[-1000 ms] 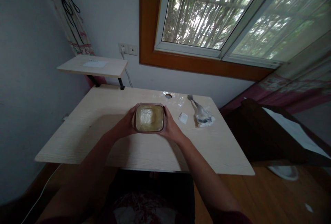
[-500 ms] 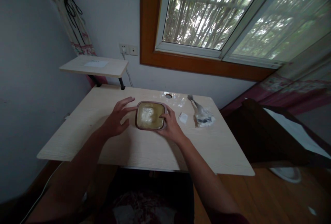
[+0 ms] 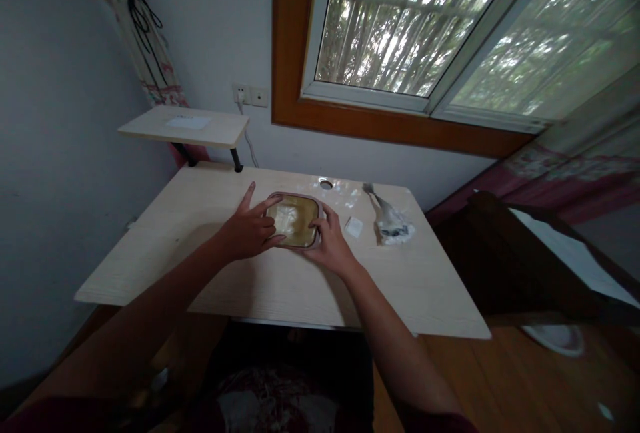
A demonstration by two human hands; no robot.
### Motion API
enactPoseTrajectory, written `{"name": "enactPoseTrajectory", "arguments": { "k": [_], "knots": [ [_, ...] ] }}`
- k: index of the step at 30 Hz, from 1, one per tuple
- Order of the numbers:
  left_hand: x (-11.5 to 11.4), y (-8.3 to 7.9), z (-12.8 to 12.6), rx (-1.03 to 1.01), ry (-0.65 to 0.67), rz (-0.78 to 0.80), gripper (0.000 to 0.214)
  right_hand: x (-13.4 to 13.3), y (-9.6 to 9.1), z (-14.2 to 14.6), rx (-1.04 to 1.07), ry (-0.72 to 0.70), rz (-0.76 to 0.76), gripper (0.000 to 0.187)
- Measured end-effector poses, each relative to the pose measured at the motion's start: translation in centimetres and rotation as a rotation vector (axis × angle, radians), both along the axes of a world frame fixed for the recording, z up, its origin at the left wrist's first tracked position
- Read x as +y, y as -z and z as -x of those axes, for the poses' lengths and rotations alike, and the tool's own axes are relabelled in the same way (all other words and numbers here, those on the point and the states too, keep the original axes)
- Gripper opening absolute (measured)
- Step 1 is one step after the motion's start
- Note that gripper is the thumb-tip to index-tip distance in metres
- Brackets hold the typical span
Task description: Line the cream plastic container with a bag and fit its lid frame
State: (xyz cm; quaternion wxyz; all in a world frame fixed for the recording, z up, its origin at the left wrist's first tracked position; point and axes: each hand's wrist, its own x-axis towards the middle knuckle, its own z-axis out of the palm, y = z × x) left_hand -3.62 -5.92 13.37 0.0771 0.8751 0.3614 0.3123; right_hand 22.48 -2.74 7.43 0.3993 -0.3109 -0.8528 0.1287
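Observation:
A shallow rectangular box with rounded corners, a yellowish face and a pinkish-brown rim is over the middle of the desk. A pale, shiny patch shows near its centre; whether this is a reflection or something inside, I cannot tell. My right hand grips the right side, its thumb over the rim and the other fingers mostly hidden. My left hand reaches over the left side with fingers apart. One finger points up and away, while others and the thumb lie over the yellowish face.
A small white square lies right of the box. Beyond it is a clear plastic bag with dark and white contents. At the desk's back left stands a raised shelf carrying a paper sheet. The desk has a round cable hole near the wall.
My left hand has moved right, from beside the box to over its left part, and its fingers have drawn in with one still stretched out. My right hand keeps its grip.

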Motion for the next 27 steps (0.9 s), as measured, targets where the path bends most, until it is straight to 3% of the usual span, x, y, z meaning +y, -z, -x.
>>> {"name": "enactPoseTrajectory", "arguments": {
  "k": [9,14,19,27],
  "knots": [
    [-0.6,1.0,1.1,-0.010,-0.065,-0.072,0.009,0.0,-0.3,0.0,-0.030,0.002,0.014,0.068],
    [-0.2,1.6,1.6,-0.261,-0.392,-0.131,0.016,0.1,-0.4,-0.2,-0.047,-0.011,0.051,0.068],
    [0.8,2.2,1.0,-0.551,-0.598,0.203,0.028,0.1,-0.5,0.2,-0.012,-0.026,0.058,0.068],
    [0.3,2.3,0.0,-0.676,-0.482,0.640,0.035,0.2,-0.7,0.2,0.061,-0.056,0.079,0.064]
  ]
}}
